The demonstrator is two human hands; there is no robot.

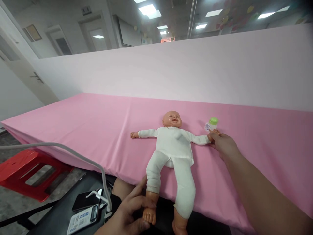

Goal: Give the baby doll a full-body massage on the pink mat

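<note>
White-clothed, bald baby doll [174,142] lies face-up on a pink-covered tabletop [102,124], the right hand [226,145] pinching its wrist, the left hand [132,209] holding its foot; limb-positioning appears under way; further adjustment would call for steady holds.

1 table [97,120], pink cloth [264,140] over it, some creases, draped over near edge. 2 items on top: baby doll [172,140] in white, face up, arms spread, feet past near edge; small green-capped bottle [213,121] by 1 doll hand.
</note>
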